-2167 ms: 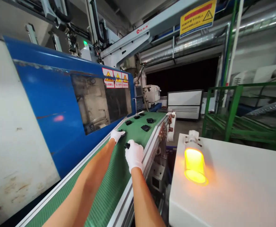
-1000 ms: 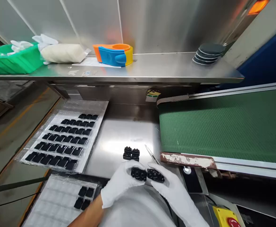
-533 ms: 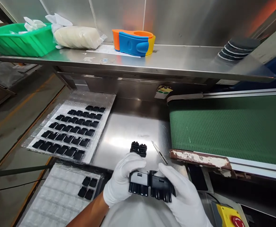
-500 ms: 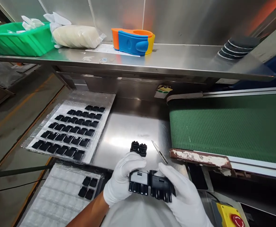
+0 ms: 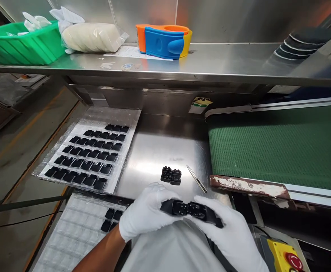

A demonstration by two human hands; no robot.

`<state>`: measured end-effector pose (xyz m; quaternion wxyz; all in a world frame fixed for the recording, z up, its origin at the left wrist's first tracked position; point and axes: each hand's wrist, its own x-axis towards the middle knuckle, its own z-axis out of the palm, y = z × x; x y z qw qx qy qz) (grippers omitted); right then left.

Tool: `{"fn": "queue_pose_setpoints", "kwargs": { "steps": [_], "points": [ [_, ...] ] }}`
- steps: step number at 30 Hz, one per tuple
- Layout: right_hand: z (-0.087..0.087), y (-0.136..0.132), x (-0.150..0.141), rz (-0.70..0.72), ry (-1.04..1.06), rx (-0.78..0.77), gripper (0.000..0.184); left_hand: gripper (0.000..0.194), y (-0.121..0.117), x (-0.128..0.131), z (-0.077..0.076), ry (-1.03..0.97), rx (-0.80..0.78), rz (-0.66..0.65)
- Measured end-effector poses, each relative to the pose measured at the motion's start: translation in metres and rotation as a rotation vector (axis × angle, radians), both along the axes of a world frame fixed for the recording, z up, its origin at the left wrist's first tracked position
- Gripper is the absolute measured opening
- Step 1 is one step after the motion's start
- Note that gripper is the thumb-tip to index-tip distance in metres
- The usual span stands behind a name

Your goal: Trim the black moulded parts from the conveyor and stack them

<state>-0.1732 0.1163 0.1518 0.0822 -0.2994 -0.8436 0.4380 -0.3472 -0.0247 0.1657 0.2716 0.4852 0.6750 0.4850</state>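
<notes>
As I watch from afar, a clear plastic tray [image 5: 108,115] at left keeps black plastic parts [image 5: 86,158] apart in tidy rows. Above the brushed-steel counter [image 5: 154,151], my white-gloved left hand [image 5: 147,213] grips one black connector [image 5: 174,207], and my white-gloved right hand [image 5: 227,230] closes on another [image 5: 203,211], end to end.

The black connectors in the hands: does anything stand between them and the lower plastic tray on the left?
Yes, the left hand does. With the right hand, it holds the black connectors, and it lies between them and the lower plastic tray. No other thing is visible there.
</notes>
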Motion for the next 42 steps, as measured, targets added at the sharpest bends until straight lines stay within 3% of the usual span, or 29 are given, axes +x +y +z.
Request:
{"fn": "queue_pose_setpoints", "kwargs": {
  "steps": [5, 9, 11, 14, 17, 20, 24, 27, 30, 33, 37, 39, 42],
  "points": [
    [0.012, -0.003, -0.011, 0.128, -0.049, 0.140, 0.026, 0.027, -0.003, -0.005, 0.008, -0.022, -0.274, -0.062],
    [0.007, -0.003, -0.015, 0.114, -0.068, 0.016, 0.023, 0.019, -0.006, -0.004, 0.002, -0.214, -0.366, -0.004],
    [-0.002, -0.002, -0.016, 0.026, -0.051, -0.185, 0.026, 0.003, -0.006, -0.004, -0.006, -0.476, -0.395, 0.057],
    [-0.019, -0.005, -0.019, -0.171, 0.040, -0.716, 0.032, 0.019, -0.004, -0.003, -0.022, -0.972, -0.365, 0.142],
    [-0.033, -0.012, -0.021, -0.255, 0.111, -1.194, 0.031, 0.013, 0.001, 0.002, -0.039, -1.337, -0.383, 0.254],
    [-0.053, -0.016, -0.019, -0.318, 0.151, -1.336, 0.028, 0.016, 0.003, 0.007, -0.054, -1.550, -0.384, 0.379],
    [-0.109, -0.014, -0.013, -0.452, 0.084, -1.105, 0.044, 0.015, -0.005, 0.008, -0.074, -1.683, -0.258, 0.437],
    [-0.156, -0.014, -0.016, -0.388, -0.104, -0.865, 0.045, 0.016, -0.013, 0.004, -0.084, -1.782, -0.153, 0.427],
    [-0.181, -0.018, -0.027, -0.270, -0.213, -0.721, 0.040, 0.011, -0.016, 0.000, -0.085, -1.883, 0.006, 0.383],
    [-0.182, -0.020, -0.035, -0.197, -0.259, -0.530, 0.033, 0.016, -0.013, -0.005, -0.080, -1.919, 0.117, 0.358],
    [-0.173, -0.011, -0.029, -0.140, -0.365, -0.264, 0.035, 0.007, -0.009, -0.011, -0.080, -1.799, 0.171, 0.399],
    [-0.170, -0.001, -0.022, -0.147, -0.399, -0.170, 0.034, 0.005, -0.009, -0.014, -0.085, -1.745, 0.187, 0.449],
    [-0.168, 0.018, -0.018, -0.226, -0.424, 0.007, 0.042, 0.020, -0.007, -0.016, -0.091, -1.740, 0.299, 0.505]
  ]
}}
